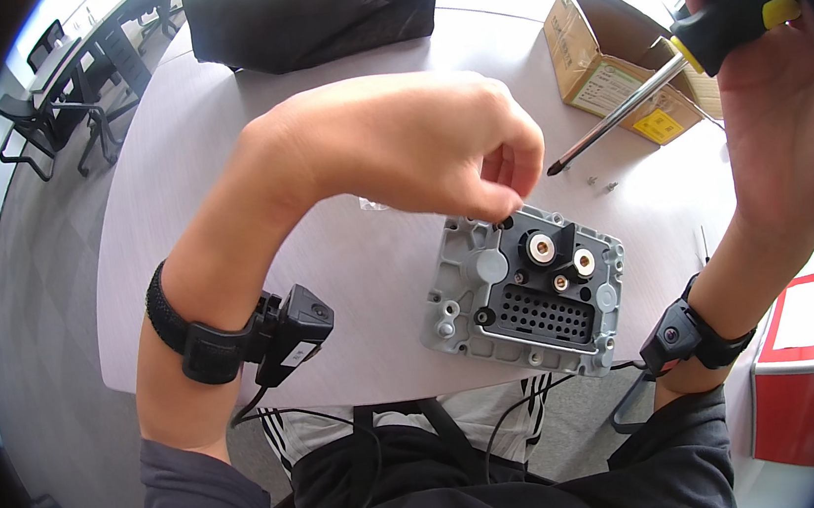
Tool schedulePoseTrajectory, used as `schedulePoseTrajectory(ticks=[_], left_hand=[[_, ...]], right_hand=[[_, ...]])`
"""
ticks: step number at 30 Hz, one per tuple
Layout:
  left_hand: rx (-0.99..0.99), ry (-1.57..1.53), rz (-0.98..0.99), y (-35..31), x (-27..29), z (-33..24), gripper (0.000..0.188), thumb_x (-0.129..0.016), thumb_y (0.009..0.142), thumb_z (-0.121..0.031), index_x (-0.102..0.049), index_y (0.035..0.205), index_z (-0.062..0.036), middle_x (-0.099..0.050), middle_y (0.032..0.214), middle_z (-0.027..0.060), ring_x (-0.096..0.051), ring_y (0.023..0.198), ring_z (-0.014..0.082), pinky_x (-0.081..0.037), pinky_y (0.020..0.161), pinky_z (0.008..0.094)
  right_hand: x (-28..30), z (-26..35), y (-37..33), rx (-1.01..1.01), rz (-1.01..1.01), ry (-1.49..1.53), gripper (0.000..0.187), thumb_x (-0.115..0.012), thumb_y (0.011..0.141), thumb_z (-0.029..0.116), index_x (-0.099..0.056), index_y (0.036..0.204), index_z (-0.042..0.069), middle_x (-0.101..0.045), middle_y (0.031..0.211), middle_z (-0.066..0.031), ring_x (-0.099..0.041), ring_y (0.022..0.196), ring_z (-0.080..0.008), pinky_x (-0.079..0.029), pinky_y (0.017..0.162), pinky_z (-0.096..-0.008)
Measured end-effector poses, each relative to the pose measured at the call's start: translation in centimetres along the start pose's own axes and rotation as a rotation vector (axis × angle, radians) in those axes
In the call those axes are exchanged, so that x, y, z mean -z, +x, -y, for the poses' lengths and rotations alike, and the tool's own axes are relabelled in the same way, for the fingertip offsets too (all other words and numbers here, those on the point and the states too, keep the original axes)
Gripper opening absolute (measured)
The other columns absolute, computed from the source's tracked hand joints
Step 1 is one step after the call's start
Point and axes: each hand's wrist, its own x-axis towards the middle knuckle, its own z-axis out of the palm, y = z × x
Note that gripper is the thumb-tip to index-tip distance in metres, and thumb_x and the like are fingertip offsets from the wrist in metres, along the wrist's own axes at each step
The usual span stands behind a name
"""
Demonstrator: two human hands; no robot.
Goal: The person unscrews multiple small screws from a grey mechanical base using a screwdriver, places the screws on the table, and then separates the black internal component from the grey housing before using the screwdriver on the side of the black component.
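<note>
Head view, clock read around the unit. Unit (483, 335): grey, socketed side up, on the table (350, 280) at its near edge. Left hand (435, 147): at 11 o'clock, fingers curled, thumb and forefinger drawn together at the unit's 12 o'clock rim; whether they pinch anything cannot be told. Right hand (774, 86): at 2 o'clock, raised, fingers wrapped about the handle of the screwdriver (648, 91), its tip slanting down to half past twelve, apart from the unit. Screws (610, 187): two, loose, at 1 o'clock, near the tip. Box (573, 63): open, farther out at 1 o'clock. Hazards, as judged: a low sweep of the shaft could scatter the screws; a slip of the tip could jab the left fingers; a nearward shove could tip the unit off the edge.
</note>
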Motion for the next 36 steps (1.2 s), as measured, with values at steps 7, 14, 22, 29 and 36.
schedulePoseTrajectory(ticks=[7, 14, 22, 29, 36], left_hand=[[-0.042, -0.263, -0.211, 0.4, 0.6, 1.7, 0.013, -0.068, 0.079, -0.005, -0.063, 0.089, 0.0004, -0.066, 0.088, 0.0093, -0.065, 0.084, 0.0156, -0.052, 0.084, 0.0283], [-0.128, -0.178, -0.434, 0.7, 1.0, 2.4, 0.023, -0.074, 0.075, -0.006, -0.063, 0.095, -0.0013, -0.064, 0.089, 0.005, -0.061, 0.081, 0.0115, -0.051, 0.08, 0.0247], [-0.441, 0.229, -0.834, 0.3, 2.9, -1.1, 0.022, -0.075, 0.072, -0.004, -0.065, 0.091, 0.0012, -0.065, 0.088, 0.0092, -0.057, 0.074, 0.0109, -0.046, 0.066, 0.0214], [-0.728, 0.485, -0.907, 0.0, 4.2, -2.7, 0.032, -0.077, 0.071, -0.001, -0.059, 0.097, 0.0009, -0.062, 0.088, 0.0114, -0.059, 0.076, 0.0153, -0.049, 0.066, 0.0232], [-0.76, 0.51, -0.904, -0.4, 4.3, -3.5, 0.029, -0.077, 0.072, -0.005, -0.059, 0.095, -0.0018, -0.063, 0.087, 0.0128, -0.062, 0.076, 0.0164, -0.051, 0.064, 0.0229]], right_hand=[[1.3, 0.4, -0.2, 0.016, -0.009, -0.008, 0.044, -0.04, 0.098, 0.033, -0.041, 0.124, -0.003, -0.051, 0.103, -0.0093, -0.05, 0.079, -0.0137, -0.038, 0.077, -0.027], [-1.2, 0.1, 0.1, 0.043, -0.007, -0.006, 0.043, -0.041, 0.098, 0.032, -0.042, 0.123, -0.003, -0.051, 0.101, -0.0084, -0.05, 0.077, -0.0124, -0.038, 0.075, -0.0261], [-4.4, 1.0, 1.1, 0.161, -0.057, -0.047, 0.042, -0.042, 0.098, 0.032, -0.042, 0.121, -0.003, -0.051, 0.098, -0.0074, -0.049, 0.074, -0.0108, -0.038, 0.073, -0.025], [-8.7, -0.7, 1.7, 0.225, -0.165, -0.505, 0.043, -0.073, 0.079, 0.026, -0.05, 0.109, 0.005, -0.065, 0.098, -0.012, -0.052, 0.054, -0.0051, -0.042, 0.055, -0.0164], [-10.6, -1.3, 1.2, 0.223, -0.129, -0.381, 0.04, -0.078, 0.074, 0.021, -0.053, 0.101, 0.007, -0.068, 0.085, -0.0098, -0.062, 0.062, -0.0089, -0.047, 0.05, -0.0173]])
